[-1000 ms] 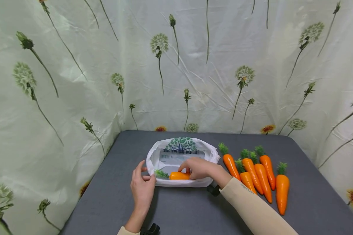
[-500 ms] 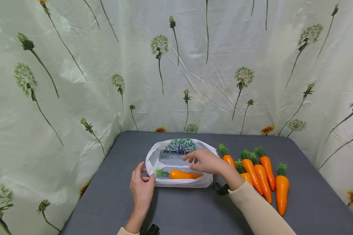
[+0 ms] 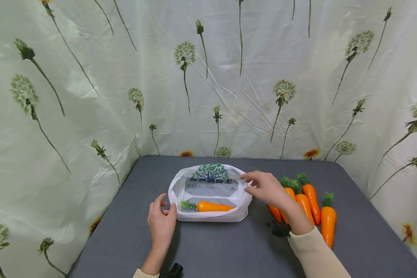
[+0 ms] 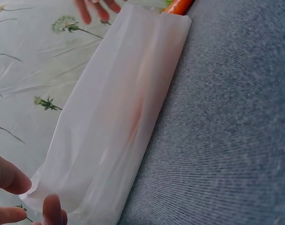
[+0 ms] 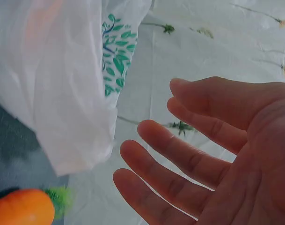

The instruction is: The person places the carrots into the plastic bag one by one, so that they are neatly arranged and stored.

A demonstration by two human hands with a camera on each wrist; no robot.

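Item: white plastic bag [image 3: 208, 214], thin film with a green tree print [image 3: 212, 171] and dark lettering on its far wall. It lies mouth-up in the middle of the grey table [image 3: 229, 251], its rim spread into a wide oval. Judged very light, limp and slippery: it will fold or slide if you push it, so take it by the rim, where the film bunches, rather than by the flat side.

Contents: one toy carrot [image 3: 213, 207], lying on its side along the near wall, green top to your left. It looks like smooth, stiff moulded plastic, probably light; the thick middle of the body is the best place to take hold.

Your left hand [image 3: 161, 226]: rests at the bag's near-left corner, thumb and fingers pinching the rim; the left wrist view shows fingertips [image 4: 51, 208] against the film.

Your right hand [image 3: 265, 187]: hovers at the bag's right rim, fingers spread and relaxed, holding nothing; the right wrist view shows the open palm [image 5: 236, 154] just beside the film. Whether a fingertip touches the rim you cannot tell.

Stock beside it: a cluster of toy carrots [image 3: 311, 202] lying on the table right of the bag, partly hidden behind your right wrist, green tops pointing away from you.

Surround: pale floral curtain [image 3: 90, 96] on three sides.
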